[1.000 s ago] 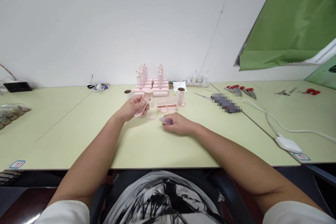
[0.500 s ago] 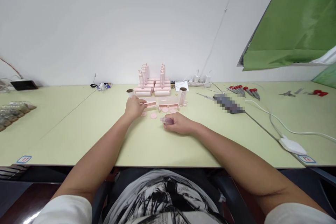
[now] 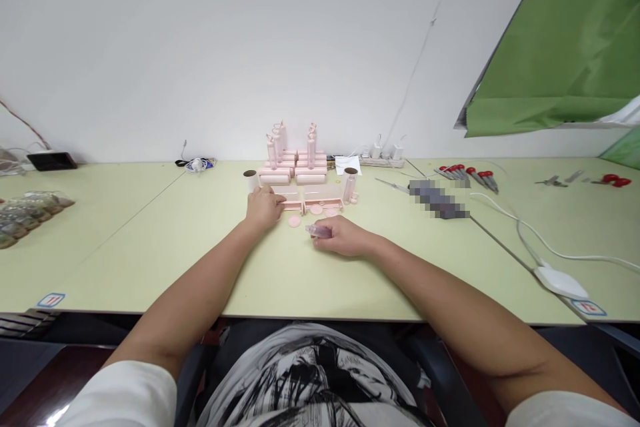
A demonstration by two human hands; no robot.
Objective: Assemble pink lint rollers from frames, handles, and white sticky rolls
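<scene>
My right hand (image 3: 345, 236) is closed round a small clear, pinkish bottle (image 3: 319, 231), held on its side above the table. My left hand (image 3: 264, 207) rests at a pink tray-like part (image 3: 293, 205); its fingers touch the part's left end, and whether they grip it is hard to tell. Beside that part lies a second pink tray-like part (image 3: 323, 203). Flat pink discs, one of them a loose disc (image 3: 295, 221), lie in front. Two upright tubes, a left tube (image 3: 251, 179) and a right tube (image 3: 349, 181), flank the parts.
Stacked pink rollers (image 3: 311, 179) with upright pink bottles (image 3: 311, 150) stand near the wall. To the right are a pixelated dark object (image 3: 437, 200), red-handled tools (image 3: 487, 180) and a white cable with an adapter (image 3: 561, 281). Wrapped packs (image 3: 30, 213) lie far left.
My left hand has moved slightly right, and the left tray-like part now lies straighter beside the other. My right hand still holds the bottle in nearly the same place.
</scene>
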